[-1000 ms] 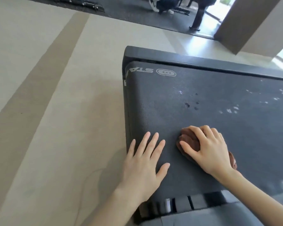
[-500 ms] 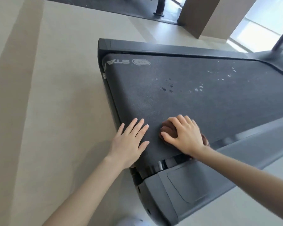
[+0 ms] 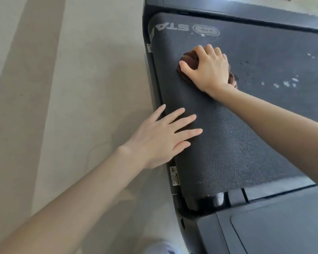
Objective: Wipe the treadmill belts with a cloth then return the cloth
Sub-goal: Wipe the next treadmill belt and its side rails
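Note:
A dark, textured treadmill belt (image 3: 233, 143) fills the right half of the view, with a white logo near its far end. My right hand (image 3: 208, 67) grips a bunched brown cloth (image 3: 188, 60) and presses it onto the belt just below the logo. Most of the cloth is hidden under the hand; a bit shows behind the wrist. My left hand (image 3: 163, 138) lies flat with spread fingers on the belt's left edge, nearer to me. White flecks (image 3: 286, 82) and small dark spots mark the belt to the right of the cloth.
The treadmill's grey side rail and end cover (image 3: 264, 226) lie at the lower right. Its dark frame (image 3: 228, 11) runs along the far end. Beige floor (image 3: 62, 107) with a darker stripe stretches to the left of the machine.
My right hand has slid the cloth away from me, up the belt toward the logo. My left hand stays flat near the belt's left edge. The camera has moved closer.

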Demonstrator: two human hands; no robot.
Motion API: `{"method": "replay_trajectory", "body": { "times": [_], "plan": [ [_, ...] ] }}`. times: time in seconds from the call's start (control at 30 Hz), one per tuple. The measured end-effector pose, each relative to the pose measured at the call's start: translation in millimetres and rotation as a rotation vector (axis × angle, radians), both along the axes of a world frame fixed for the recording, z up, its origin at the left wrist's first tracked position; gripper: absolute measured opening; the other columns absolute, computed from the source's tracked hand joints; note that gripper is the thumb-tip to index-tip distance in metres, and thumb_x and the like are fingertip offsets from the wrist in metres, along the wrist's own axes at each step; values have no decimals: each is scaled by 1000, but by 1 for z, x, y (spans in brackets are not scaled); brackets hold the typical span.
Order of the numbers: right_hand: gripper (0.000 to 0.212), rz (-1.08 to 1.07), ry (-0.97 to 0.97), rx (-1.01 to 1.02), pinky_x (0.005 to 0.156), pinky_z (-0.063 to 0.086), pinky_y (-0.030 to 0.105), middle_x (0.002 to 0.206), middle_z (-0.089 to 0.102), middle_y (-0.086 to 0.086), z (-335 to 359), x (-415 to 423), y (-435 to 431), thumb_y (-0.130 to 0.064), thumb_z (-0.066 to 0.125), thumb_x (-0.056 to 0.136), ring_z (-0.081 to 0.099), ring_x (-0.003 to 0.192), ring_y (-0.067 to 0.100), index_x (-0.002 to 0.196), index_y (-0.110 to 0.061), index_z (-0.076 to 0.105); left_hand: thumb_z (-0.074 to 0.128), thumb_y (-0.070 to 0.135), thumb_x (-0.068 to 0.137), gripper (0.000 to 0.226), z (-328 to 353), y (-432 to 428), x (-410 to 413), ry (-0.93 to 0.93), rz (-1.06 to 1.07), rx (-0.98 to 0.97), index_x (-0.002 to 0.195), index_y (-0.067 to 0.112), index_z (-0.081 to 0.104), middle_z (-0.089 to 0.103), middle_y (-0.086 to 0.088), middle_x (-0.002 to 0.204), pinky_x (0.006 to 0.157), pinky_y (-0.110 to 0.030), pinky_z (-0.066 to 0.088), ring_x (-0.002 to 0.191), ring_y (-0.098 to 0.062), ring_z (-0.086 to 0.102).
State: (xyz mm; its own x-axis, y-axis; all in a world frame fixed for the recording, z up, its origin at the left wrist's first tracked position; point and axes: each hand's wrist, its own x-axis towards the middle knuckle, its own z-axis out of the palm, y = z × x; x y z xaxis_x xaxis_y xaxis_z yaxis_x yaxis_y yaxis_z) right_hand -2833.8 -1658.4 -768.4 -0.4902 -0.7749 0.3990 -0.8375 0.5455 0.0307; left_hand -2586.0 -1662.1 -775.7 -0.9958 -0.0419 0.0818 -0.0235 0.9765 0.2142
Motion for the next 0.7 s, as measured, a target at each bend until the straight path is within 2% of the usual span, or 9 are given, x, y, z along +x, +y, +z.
{"method": "replay_trajectory", "body": {
  "times": [0.1,0.2,0.3,0.4,0.53,0.7],
  "plan": [
    [63,30,-52,29,87,38,44,110,57,13,5,1,4,-68,35,83,51,100,37,114,-16,54,13,45,94,55,12,-30,-20,-3,45,-23,147,33,19,10,9,157,115,-42,-3,145,-13,3],
    [61,75,-122,34,82,38,43,104,57,13,14,15,46,-65,41,83,51,92,35,116,-16,57,19,43,95,56,23,-61,-41,-32,127,-41,149,26,15,6,7,158,116,-41,-2,145,-14,2],
    [56,30,-167,-1,75,36,41,97,56,10,18,41,102,-61,47,81,50,85,33,112,-16,62,23,42,96,57,31,-88,-64,-48,194,-49,149,23,15,5,7,158,118,-40,1,145,-14,2],
    [53,-23,-181,-15,72,33,39,94,56,6,13,61,135,-60,50,79,47,83,30,108,-18,65,23,42,97,57,37,-116,-87,-105,150,-94,150,23,12,3,8,158,117,-38,-3,145,-13,-1],
    [50,-24,-184,-14,69,34,38,90,57,4,15,55,117,-59,53,77,49,79,29,102,-17,66,25,40,99,56,48,-152,-110,-178,132,-126,150,24,11,2,8,158,117,-37,-2,145,-12,-1],
    [55,-78,-217,39,72,38,39,92,58,6,29,19,69,-61,46,79,52,82,31,106,-17,66,24,42,99,55,59,-169,-125,-241,65,-161,150,26,10,3,10,158,117,-36,-1,144,-10,-1]
  ]
}}
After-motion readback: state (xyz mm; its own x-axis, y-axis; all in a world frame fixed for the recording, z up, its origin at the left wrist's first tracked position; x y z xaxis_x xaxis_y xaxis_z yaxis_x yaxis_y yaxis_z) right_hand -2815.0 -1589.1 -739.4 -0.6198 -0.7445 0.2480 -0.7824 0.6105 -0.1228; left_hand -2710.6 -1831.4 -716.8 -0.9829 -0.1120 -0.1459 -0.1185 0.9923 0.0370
